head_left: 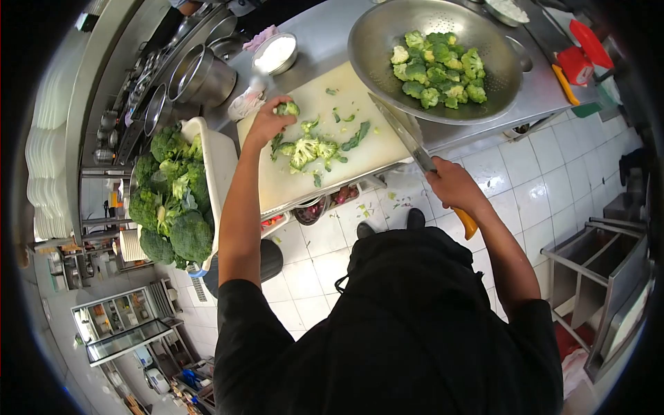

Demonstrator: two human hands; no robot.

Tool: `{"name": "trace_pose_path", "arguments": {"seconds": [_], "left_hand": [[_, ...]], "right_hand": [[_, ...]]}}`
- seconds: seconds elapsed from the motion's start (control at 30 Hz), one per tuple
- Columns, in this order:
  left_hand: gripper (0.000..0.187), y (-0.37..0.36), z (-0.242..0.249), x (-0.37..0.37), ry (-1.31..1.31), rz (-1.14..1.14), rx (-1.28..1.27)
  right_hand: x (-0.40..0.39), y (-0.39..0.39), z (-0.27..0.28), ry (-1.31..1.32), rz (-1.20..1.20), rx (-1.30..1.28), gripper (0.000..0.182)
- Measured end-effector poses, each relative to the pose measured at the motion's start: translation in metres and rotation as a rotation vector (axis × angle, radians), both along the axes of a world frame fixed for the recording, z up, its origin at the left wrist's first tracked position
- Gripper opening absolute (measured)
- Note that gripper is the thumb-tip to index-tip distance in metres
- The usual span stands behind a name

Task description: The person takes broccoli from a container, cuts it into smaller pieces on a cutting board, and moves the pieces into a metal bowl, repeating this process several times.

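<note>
My left hand (267, 123) is closed on a small broccoli floret (288, 108) above the left part of the white cutting board (360, 86). In my right hand (453, 183) is a knife (403, 135) with a yellow-orange handle, its blade pointing up and left over the board's right edge. A cut piece of broccoli (309, 151) lies on the board between my hands, with leaves and scraps scattered around it. Beyond the board, a large metal colander (508, 83) holds several cut florets (436, 69).
At the left stands a white bin (220, 166) heaped with whole broccoli heads (190, 235). A metal bowl of white contents (275, 54) and a crumpled cloth (247, 102) sit behind the board. Metal pots (211, 79) are farther left. Below the board are containers of dark red produce (344, 196).
</note>
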State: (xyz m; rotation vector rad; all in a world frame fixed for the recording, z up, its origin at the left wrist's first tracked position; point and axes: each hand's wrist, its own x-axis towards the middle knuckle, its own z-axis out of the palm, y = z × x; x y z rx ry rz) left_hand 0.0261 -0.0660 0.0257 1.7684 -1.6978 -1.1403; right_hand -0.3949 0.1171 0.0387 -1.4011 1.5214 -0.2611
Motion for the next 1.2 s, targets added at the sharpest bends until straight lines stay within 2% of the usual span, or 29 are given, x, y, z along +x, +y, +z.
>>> {"name": "trace_pose_path", "arguments": {"seconds": [0.07,0.17,0.2,0.3,0.33,0.4,0.47,0.53,0.6,0.7,0.87,0.93,1.03,1.13,1.2], "left_hand": [[0.057,-0.004,0.031,-0.03,0.097,-0.041,-0.046],[0.08,0.003,0.095,-0.096,0.298,-0.129,-0.17],[0.083,0.003,0.105,-0.106,0.361,-0.162,-0.247],[0.085,0.006,0.129,-0.122,0.078,-0.212,-0.365],[0.072,0.006,0.125,-0.115,-0.075,-0.281,-0.33],[0.073,0.004,0.09,-0.083,-0.295,-0.538,-0.298],[0.075,0.035,0.072,-0.073,-0.69,-0.508,-0.052],[0.073,0.064,0.038,-0.054,-0.789,-0.317,-0.027],[0.069,0.091,0.001,-0.037,-0.723,-0.158,-0.083],[0.062,0.11,-0.006,-0.036,-0.618,0.007,-0.116],[0.05,0.129,-0.02,-0.031,-0.556,0.12,-0.376],[0.045,0.131,-0.019,-0.026,-0.535,0.117,-0.393],[0.039,0.134,-0.015,-0.024,-0.423,0.148,-0.257],[0.037,0.136,-0.02,-0.014,-0.136,0.299,-0.22],[0.037,0.133,-0.013,-0.009,-0.055,0.35,-0.274]], "right_hand": [[-0.001,0.0,-0.003,0.014,0.005,-0.013,0.024],[-0.001,0.002,-0.011,0.013,0.0,-0.008,0.024],[0.0,0.001,-0.013,0.006,-0.003,-0.006,0.024],[0.003,0.002,-0.005,0.019,-0.01,-0.003,0.027],[0.004,0.001,-0.002,0.023,-0.011,0.011,0.028],[0.004,0.002,0.003,0.028,-0.028,0.041,0.028],[-0.001,0.008,-0.012,0.043,-0.001,-0.053,0.028],[-0.004,0.013,-0.012,0.057,0.05,-0.108,0.026],[-0.005,0.024,0.01,0.065,0.128,-0.118,0.025],[-0.001,0.032,0.04,0.083,0.305,-0.036,0.022],[0.017,0.034,0.02,0.064,0.428,-0.198,0.022],[0.022,0.03,0.009,0.094,0.38,-0.187,0.022],[0.024,0.024,0.009,0.114,0.29,-0.174,0.022],[0.022,0.02,0.016,0.148,0.273,-0.141,0.023],[0.019,0.019,0.023,0.15,0.256,-0.098,0.025]]}}
